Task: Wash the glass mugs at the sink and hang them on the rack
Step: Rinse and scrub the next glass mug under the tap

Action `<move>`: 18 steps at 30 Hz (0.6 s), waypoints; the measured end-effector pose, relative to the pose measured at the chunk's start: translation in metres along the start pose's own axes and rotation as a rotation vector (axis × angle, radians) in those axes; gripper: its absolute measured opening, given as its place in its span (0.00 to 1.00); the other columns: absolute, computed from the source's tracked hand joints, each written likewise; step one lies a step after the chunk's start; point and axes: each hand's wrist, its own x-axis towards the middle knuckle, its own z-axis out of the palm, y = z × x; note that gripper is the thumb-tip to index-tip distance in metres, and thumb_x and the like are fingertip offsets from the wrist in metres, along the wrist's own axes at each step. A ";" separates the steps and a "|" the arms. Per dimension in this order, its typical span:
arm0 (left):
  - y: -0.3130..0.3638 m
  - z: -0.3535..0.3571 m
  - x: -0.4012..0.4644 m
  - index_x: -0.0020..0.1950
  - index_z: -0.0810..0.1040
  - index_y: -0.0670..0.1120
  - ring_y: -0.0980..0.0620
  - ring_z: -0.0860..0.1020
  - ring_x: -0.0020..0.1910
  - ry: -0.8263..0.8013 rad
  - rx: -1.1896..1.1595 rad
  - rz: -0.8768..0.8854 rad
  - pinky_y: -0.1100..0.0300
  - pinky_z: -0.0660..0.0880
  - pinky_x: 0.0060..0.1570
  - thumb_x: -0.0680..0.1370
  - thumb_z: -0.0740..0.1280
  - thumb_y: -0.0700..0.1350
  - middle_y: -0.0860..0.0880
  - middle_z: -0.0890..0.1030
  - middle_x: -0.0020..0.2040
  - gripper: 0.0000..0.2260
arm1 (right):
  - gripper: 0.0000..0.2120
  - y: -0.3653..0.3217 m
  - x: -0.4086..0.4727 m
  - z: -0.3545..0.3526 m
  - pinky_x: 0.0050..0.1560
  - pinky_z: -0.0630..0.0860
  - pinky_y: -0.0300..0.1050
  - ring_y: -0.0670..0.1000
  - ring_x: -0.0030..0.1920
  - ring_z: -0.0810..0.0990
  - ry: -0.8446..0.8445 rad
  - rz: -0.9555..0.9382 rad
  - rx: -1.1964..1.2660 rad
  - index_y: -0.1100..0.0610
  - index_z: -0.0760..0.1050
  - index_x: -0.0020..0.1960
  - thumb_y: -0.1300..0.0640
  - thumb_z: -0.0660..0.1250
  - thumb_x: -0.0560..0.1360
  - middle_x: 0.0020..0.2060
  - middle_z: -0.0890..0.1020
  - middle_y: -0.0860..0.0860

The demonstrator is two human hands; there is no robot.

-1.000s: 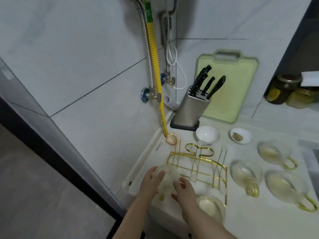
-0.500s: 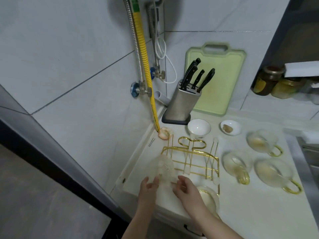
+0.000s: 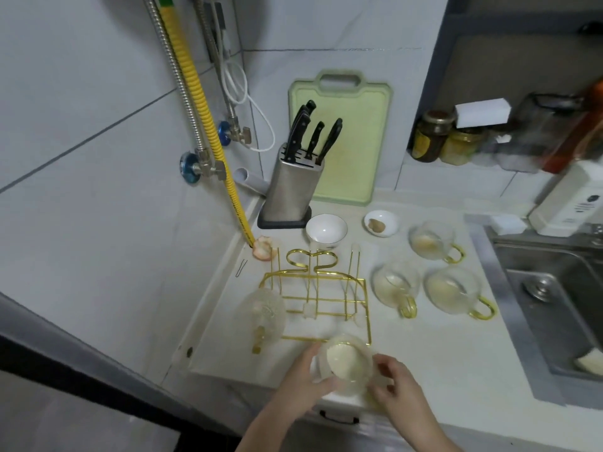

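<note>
Holding one glass mug (image 3: 347, 362) at the near edge of the gold rack (image 3: 315, 300), the left hand (image 3: 305, 375) curls round its left side and the right hand (image 3: 396, 388) pinches its right side, where the handle is hidden. The mug tilts with its mouth up toward the camera.

Another mug (image 3: 265, 313) already hangs upside down on the left side of the rack, its gold handle pointing to the near side. To the right of the rack, three more mugs (image 3: 452, 290) lie on the white tabletop (image 3: 440, 360) with their gold handles to the right, well apart from the hands.

Behind the rack stand a white bowl (image 3: 326, 230), a small dish (image 3: 381, 222) with something brown in it, a steel knife block (image 3: 290, 187) and a green cutting board (image 3: 341, 138) that leans on the wall. Far to the right of the rack is the steel sink (image 3: 554, 308), and behind it a white bottle (image 3: 569, 197) with a dark label, too blurred to read. Jars (image 3: 430, 135) stand on a ledge beyond the board.
</note>
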 end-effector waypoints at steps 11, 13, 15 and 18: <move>0.009 0.026 0.007 0.64 0.70 0.57 0.59 0.75 0.58 0.022 0.076 0.090 0.57 0.75 0.60 0.63 0.78 0.45 0.57 0.77 0.60 0.33 | 0.19 0.019 -0.001 -0.006 0.49 0.67 0.25 0.42 0.52 0.78 -0.014 0.046 0.025 0.56 0.74 0.64 0.60 0.69 0.73 0.52 0.81 0.47; 0.014 0.038 0.005 0.63 0.72 0.55 0.53 0.77 0.58 0.046 0.065 0.121 0.52 0.76 0.59 0.58 0.78 0.50 0.55 0.78 0.59 0.34 | 0.20 0.027 -0.004 -0.015 0.52 0.67 0.27 0.42 0.54 0.78 -0.014 0.054 0.048 0.57 0.74 0.65 0.59 0.69 0.73 0.54 0.82 0.48; 0.012 0.054 0.006 0.65 0.72 0.52 0.49 0.77 0.59 0.053 0.049 0.122 0.46 0.76 0.58 0.56 0.78 0.55 0.52 0.79 0.59 0.38 | 0.21 0.037 -0.009 -0.027 0.55 0.69 0.29 0.43 0.56 0.79 -0.009 0.045 0.038 0.56 0.74 0.65 0.58 0.70 0.73 0.56 0.82 0.47; 0.025 0.083 0.002 0.66 0.70 0.54 0.52 0.74 0.63 0.077 -0.009 0.140 0.44 0.74 0.61 0.56 0.78 0.57 0.54 0.73 0.63 0.40 | 0.21 0.052 -0.019 -0.054 0.55 0.70 0.28 0.43 0.56 0.78 0.032 0.039 0.075 0.56 0.74 0.65 0.59 0.70 0.73 0.57 0.82 0.48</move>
